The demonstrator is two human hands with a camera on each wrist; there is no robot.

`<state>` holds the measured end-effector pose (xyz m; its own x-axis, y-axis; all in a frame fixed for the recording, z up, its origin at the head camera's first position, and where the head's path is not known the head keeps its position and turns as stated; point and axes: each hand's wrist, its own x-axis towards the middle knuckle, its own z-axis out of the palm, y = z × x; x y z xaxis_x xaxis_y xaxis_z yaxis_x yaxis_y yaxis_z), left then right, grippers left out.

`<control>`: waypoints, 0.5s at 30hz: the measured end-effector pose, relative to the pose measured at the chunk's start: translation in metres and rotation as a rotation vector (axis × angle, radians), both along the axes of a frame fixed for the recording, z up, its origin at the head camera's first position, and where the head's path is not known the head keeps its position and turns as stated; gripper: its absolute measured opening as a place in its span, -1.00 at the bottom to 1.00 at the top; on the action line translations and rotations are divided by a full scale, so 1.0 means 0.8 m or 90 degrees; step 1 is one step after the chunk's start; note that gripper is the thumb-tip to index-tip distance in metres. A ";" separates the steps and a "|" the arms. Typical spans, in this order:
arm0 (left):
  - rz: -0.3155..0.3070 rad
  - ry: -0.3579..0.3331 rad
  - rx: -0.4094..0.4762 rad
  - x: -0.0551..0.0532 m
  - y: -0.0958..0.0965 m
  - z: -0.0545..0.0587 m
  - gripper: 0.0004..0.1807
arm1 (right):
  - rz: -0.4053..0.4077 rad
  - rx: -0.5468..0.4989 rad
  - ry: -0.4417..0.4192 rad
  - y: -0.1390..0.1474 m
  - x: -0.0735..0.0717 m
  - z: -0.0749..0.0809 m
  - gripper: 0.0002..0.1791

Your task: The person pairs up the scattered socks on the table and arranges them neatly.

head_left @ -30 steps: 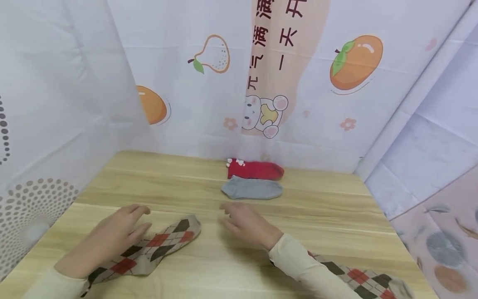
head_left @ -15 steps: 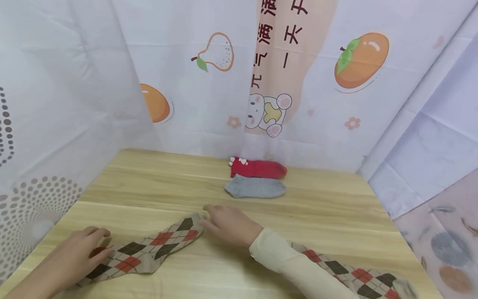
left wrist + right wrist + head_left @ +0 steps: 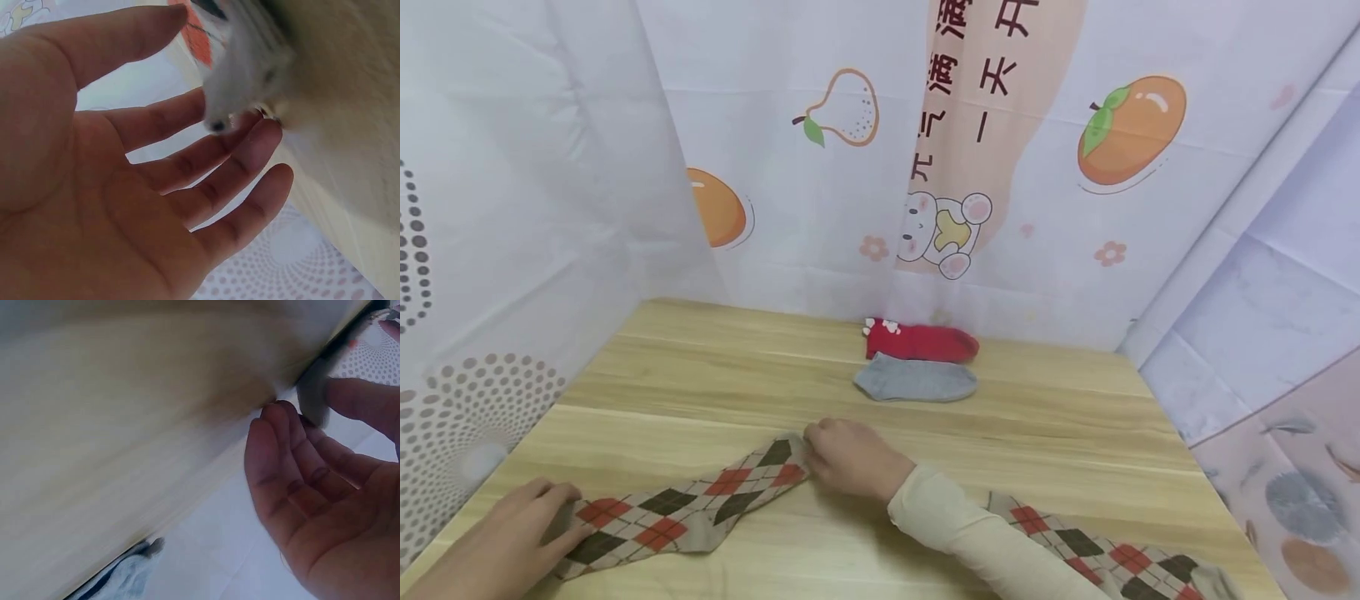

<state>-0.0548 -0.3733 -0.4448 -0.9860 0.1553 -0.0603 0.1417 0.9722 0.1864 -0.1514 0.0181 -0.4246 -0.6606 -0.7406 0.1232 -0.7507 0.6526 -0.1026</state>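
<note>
An argyle sock [image 3: 662,521], beige with red and dark diamonds, lies slantwise on the wooden table. My left hand [image 3: 512,533] is at its cuff; in the left wrist view the thumb and index finger lie on either side of the sock's edge [image 3: 234,81], the other fingers loosely extended. My right hand [image 3: 853,454] pinches the toe end; the right wrist view has the grey toe [image 3: 314,400] between thumb and curled fingers. A matching argyle sock [image 3: 1075,546] lies at the right, partly hidden by my right sleeve [image 3: 955,521].
At the table's back lie a red sock [image 3: 925,342] with a white figure and, just in front of it, a grey ankle sock [image 3: 917,380]. A white printed curtain [image 3: 790,208] hangs behind the wooden table [image 3: 730,358] and along its sides.
My left hand has moved left and down to the sock's cuff. My right hand has moved left, and its fingers have taken hold of the toe end. The other socks have stayed put.
</note>
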 end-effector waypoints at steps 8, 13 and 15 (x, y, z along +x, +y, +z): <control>-0.007 -0.083 0.077 0.000 -0.012 0.000 -0.69 | 0.010 0.024 0.027 -0.009 0.004 0.009 -0.87; -0.061 -0.065 0.137 0.006 -0.012 0.005 -0.86 | -0.039 0.023 0.049 -0.010 0.012 0.010 -0.90; -0.052 -0.064 0.136 0.004 -0.009 0.009 -0.88 | -0.065 0.016 0.045 -0.006 0.013 0.010 -0.90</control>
<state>-0.0513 -0.3805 -0.4380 -0.9604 0.2536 -0.1153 0.1879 0.8953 0.4039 -0.1406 0.0131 -0.4168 -0.7236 -0.6729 0.1535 -0.6845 0.7282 -0.0345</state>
